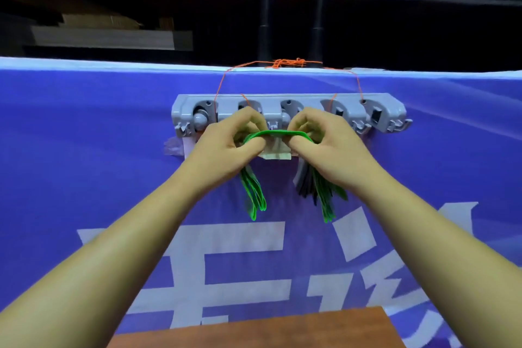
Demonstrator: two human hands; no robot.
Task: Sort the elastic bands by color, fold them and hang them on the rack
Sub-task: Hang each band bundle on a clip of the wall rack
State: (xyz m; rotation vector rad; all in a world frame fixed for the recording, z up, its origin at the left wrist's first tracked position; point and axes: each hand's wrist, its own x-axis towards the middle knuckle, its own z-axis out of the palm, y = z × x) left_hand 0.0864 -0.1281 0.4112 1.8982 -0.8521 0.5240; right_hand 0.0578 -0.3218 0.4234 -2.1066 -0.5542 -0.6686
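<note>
Hands, left hand (226, 147) and right hand (324, 147), stretch green band (278, 133) just below rack (288, 110).

I see a bright green elastic band (278, 134) at centre. At its 7 o'clock hang green looped bands (254, 198); at 5 o'clock, a black-and-green bunch of bands (310, 186). The grey plastic rack (353, 106) carries orange string (288, 63). The violet-blue cloth banner (84, 150) bears large white characters; at 6 o'clock, a reddish-brown wooden desk (254, 330).
</note>
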